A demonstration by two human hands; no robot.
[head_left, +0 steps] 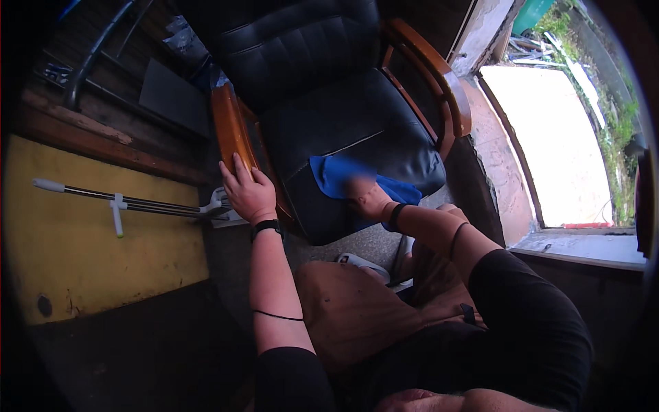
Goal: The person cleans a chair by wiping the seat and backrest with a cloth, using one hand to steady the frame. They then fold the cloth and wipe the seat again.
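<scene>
A black leather armchair (322, 130) with brown wooden armrests stands in front of me. My left hand (249, 194) lies over the front of the left armrest (231, 123), its fingers stretched out and apart, with nothing held. At the front of the seat, my right hand (367, 196) has a blue cloth (329, 175) under it, pressed against the black leather. Part of the cloth spreads out to both sides of that hand. The right hand's fingers are blurred, and the cloth hides what is beneath it.
Left of the chair, a white-and-metal pole tool (130, 198) lies across a yellow panel (103, 240). A dark flat board (175, 96) and a metal tube frame stand behind it. The right armrest (439, 82) curves near a bright opening with a sill (583, 245). My knees are close to the seat.
</scene>
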